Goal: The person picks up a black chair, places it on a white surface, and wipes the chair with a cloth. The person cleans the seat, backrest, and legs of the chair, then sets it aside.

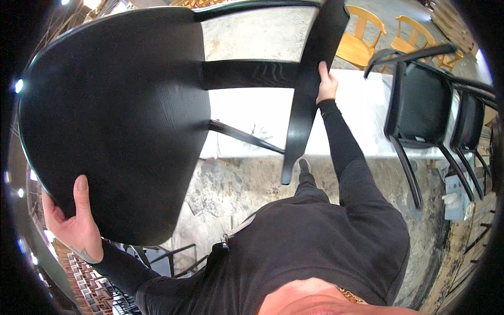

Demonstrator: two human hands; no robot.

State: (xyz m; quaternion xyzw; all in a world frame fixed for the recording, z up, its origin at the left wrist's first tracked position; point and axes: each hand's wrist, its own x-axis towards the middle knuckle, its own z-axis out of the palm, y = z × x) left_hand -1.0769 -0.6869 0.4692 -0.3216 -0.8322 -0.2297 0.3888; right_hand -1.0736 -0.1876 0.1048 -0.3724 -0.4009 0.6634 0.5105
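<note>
Black chair (157,115) looms closest, seat edge (116,235) pinched by the left hand (76,226), backrest (306,94) clasped by the right hand (327,86).

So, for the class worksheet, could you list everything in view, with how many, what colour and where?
Held chair: one, black, left to upper centre
Other chairs: two plainly seen, black, right
Wooden chairs: at least three, yellow, upper right
Work surface: one, white, centre
Floor: one, grey, patchy, around the person
Box: one, pale blue, lower right
Stacked items: too small to count, brown and white, lower left
Shirt: one, black, lower centre
Chain: one, gold, neck
Shoe: one visible, grey, centre
Left hand: one, bare, on the seat edge
Right hand: one, bare, on the backrest
</note>
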